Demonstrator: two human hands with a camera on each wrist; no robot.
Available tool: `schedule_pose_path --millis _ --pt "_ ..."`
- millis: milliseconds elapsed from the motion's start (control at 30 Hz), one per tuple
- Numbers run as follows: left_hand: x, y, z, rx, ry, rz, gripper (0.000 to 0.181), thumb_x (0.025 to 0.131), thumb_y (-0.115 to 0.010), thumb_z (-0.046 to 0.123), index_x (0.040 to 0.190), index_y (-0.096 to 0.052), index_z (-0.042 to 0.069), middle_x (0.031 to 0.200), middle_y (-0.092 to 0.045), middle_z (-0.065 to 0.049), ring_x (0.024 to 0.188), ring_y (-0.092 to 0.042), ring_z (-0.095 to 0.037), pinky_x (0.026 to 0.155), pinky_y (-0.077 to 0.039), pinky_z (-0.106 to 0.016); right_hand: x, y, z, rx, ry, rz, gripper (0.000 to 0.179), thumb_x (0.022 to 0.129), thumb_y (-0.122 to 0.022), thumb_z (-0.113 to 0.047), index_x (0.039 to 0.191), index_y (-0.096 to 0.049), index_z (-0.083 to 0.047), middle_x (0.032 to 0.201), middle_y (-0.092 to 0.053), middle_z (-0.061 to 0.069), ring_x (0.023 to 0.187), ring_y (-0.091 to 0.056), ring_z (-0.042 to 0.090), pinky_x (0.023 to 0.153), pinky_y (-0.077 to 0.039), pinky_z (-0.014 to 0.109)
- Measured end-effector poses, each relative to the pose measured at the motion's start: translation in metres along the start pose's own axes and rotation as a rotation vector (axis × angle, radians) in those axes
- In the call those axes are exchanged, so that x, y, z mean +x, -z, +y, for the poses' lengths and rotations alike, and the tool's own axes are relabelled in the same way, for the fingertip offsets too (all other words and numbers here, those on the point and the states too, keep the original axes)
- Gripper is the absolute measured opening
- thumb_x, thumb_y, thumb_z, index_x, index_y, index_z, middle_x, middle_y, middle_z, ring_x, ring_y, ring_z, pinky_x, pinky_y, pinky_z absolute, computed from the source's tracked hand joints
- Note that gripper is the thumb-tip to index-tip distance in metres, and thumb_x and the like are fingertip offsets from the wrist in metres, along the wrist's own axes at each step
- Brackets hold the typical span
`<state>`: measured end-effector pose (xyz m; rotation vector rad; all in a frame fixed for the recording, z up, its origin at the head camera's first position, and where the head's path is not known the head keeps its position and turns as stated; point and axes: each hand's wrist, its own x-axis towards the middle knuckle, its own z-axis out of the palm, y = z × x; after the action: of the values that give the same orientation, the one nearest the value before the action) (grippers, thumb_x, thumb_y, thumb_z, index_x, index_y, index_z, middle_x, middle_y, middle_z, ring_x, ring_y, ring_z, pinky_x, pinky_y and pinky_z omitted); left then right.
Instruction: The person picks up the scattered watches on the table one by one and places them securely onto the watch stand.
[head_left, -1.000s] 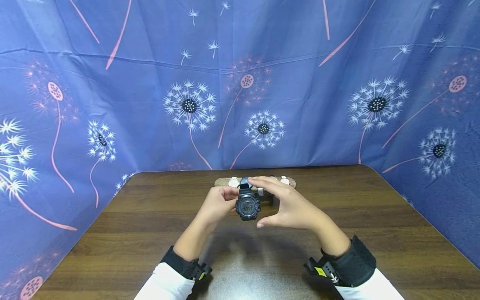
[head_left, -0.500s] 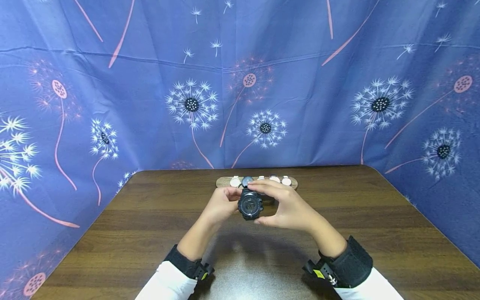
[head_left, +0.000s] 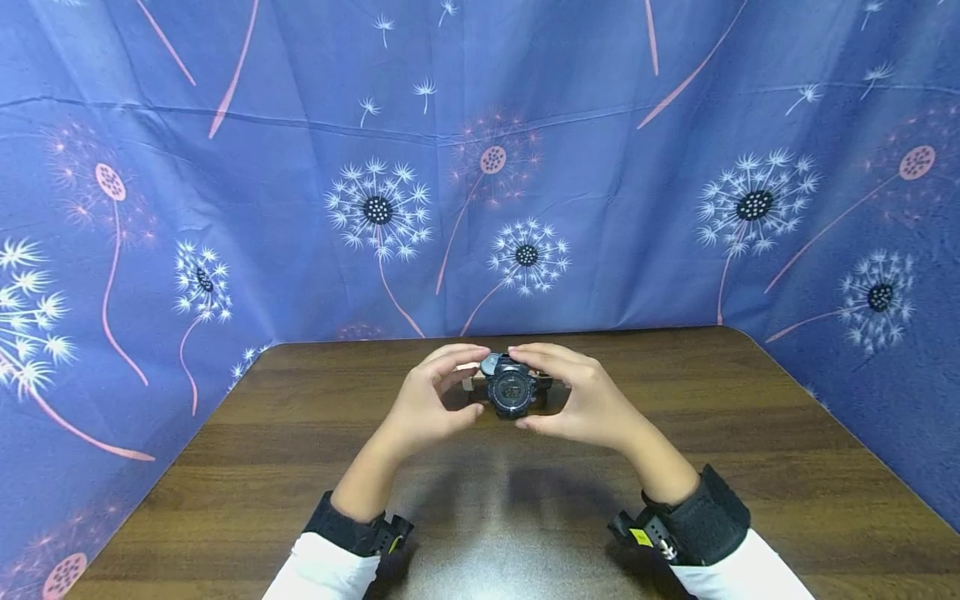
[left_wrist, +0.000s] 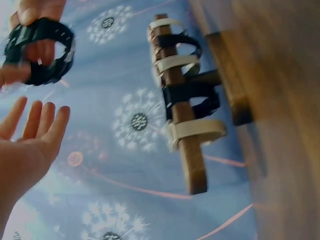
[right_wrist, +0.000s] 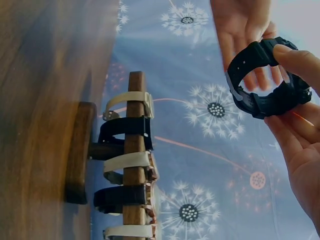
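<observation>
A black digital wristwatch (head_left: 512, 392), its strap looped closed (right_wrist: 252, 56), is held up above the table with its face towards the head camera. My right hand (head_left: 588, 396) grips it, thumb below and fingers above in the head view. Beside it on the left, my left hand (head_left: 423, 404) holds nothing; its fingers (left_wrist: 34, 120) are extended and stand apart from the watch in the left wrist view. Behind the hands, a wooden T-shaped watch stand (left_wrist: 193, 167) carries several watches with white and black straps; the hands hide most of it in the head view.
The stand's wooden base (right_wrist: 80, 150) rests on the brown wooden table (head_left: 285, 467), towards its far edge. A blue cloth with dandelion prints (head_left: 450, 208) hangs behind and around the table.
My left hand has let go of the black watch and moved slightly left, its fingers spreading. My right hand has closed onto the watch, which has risen a little towards the stand in the head view.
</observation>
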<state>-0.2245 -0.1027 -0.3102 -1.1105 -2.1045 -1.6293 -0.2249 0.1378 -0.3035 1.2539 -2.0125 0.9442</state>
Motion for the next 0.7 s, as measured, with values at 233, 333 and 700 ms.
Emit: schedule_pose_path --millis 233,333,700 --pt "0.0003 -0.0019 0.0074 0.378 -0.233 -0.078 0.092 0.058 -0.095 0.015 0.139 -0.052 0.005 0.136 -0.053 -0.008 0.122 -0.05 -0.022 0.1 -0.045 -0.035 -0.0001 -0.0024 0.0045 0.013 0.025 0.014 0.076 0.056 -0.093 -0.011 0.125 -0.063 0.0 0.124 -0.064 0.013 0.111 -0.061 0.031 0.099 -0.047 0.031" --pt "0.0009 -0.0052 0.0078 0.422 -0.31 -0.059 0.088 0.056 -0.096 0.013 0.133 -0.056 0.0 0.133 -0.056 -0.011 0.119 -0.052 -0.025 0.1 -0.044 -0.035 -0.0004 -0.0033 0.0048 0.027 0.021 0.009 0.076 0.057 -0.093 -0.013 0.126 -0.063 0.0 0.125 -0.063 0.014 0.114 -0.06 0.03 0.1 -0.047 0.032" --pt "0.0012 -0.0066 0.007 0.475 -0.384 0.004 0.068 0.057 -0.094 0.009 0.118 -0.065 -0.001 0.122 -0.062 -0.011 0.114 -0.056 -0.024 0.1 -0.044 -0.032 -0.0039 -0.0067 0.0044 -0.025 -0.027 -0.022 0.078 0.06 -0.091 -0.021 0.131 -0.061 -0.009 0.132 -0.061 0.007 0.118 -0.057 0.026 0.087 -0.04 0.042"
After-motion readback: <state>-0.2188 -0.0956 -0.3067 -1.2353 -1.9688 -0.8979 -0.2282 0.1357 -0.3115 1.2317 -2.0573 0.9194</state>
